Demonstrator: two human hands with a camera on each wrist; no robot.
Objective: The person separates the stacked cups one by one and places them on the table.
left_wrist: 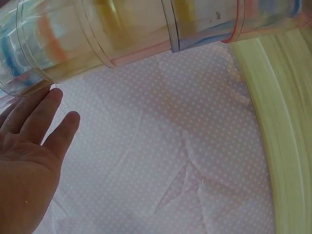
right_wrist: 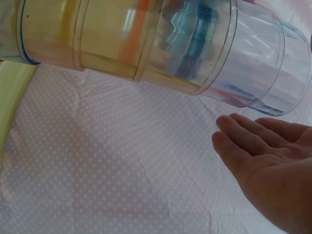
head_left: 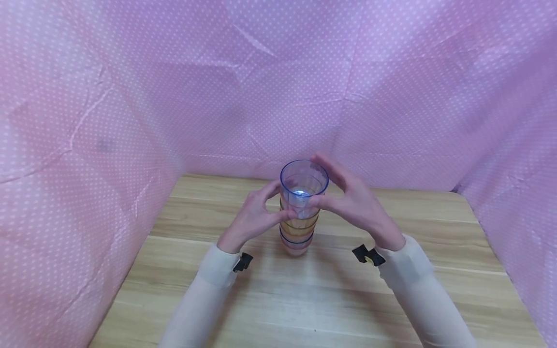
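Clear plastic cups form one tall nested stack (head_left: 300,224), upright on the table, with yellow, orange and pinkish bands in it. At its top is a clear cup (head_left: 289,186) with a blue rim. My left hand (head_left: 256,212) holds the stack below that cup, thumb across the front and fingers behind. My right hand (head_left: 354,198) holds the top cup from the right, thumb in front and forefinger by the far rim. Both wrist views show the stack (left_wrist: 141,36) lying slantwise across the frame; in the right one the lower fingers (right_wrist: 243,141) are straight and just off it.
Under the stack is a wooden table (head_left: 278,304) with pale grain. Pink dotted cloth (head_left: 261,96) hangs behind it and on both sides, close to its back edge. Each wrist wears a white band (head_left: 219,266) with a small black piece.
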